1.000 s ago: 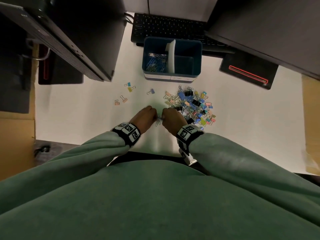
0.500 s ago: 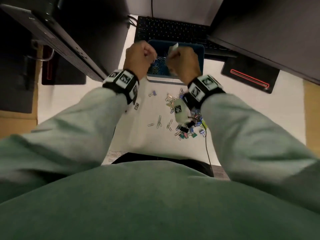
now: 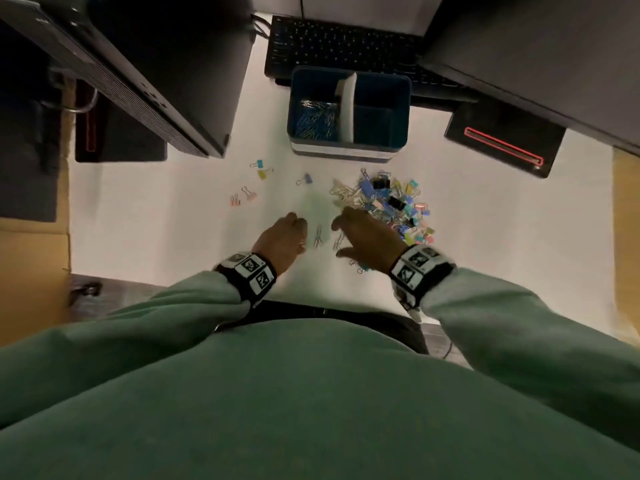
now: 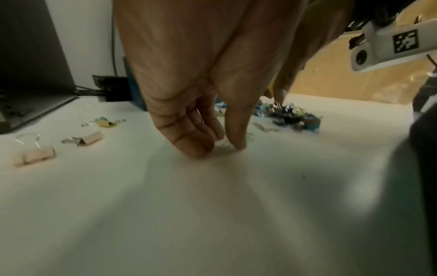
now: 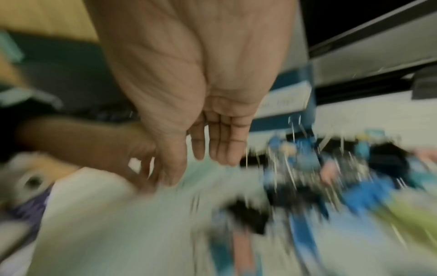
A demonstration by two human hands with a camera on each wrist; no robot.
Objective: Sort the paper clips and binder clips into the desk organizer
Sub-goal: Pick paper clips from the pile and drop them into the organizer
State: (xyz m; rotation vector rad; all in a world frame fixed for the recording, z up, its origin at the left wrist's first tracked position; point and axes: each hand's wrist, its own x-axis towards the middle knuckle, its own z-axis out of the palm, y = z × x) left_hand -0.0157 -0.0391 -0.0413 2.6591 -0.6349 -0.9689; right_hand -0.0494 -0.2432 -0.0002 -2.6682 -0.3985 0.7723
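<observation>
The blue desk organizer (image 3: pixel 398 98) stands at the back of the white desk; its left compartment holds paper clips (image 3: pixel 317 119). A mixed pile of coloured binder clips and paper clips (image 3: pixel 391 202) lies in front of it. My left hand (image 3: pixel 287 237) is down on the desk left of the pile, and its thumb and fingertips (image 4: pixel 196 149) pinch a few silver paper clips (image 4: pixel 223 148). More loose paper clips (image 3: pixel 318 235) lie between my hands. My right hand (image 3: pixel 360 237) hovers over the pile's near left edge with straight fingers (image 5: pixel 227 149) and holds nothing; its wrist view is blurred.
Stray binder clips (image 3: pixel 259 168) (image 3: pixel 242 197) (image 3: pixel 304 180) lie left of the pile. A keyboard (image 3: pixel 346 46) sits behind the organizer. Dark monitors (image 3: pixel 156 64) (image 3: pixel 536 46) overhang both sides, and a black base with a red line (image 3: pixel 502 147) is at the right.
Both hands came back down from above the organizer to the desk beside the pile. The right hand has opened; the left has closed on loose paper clips.
</observation>
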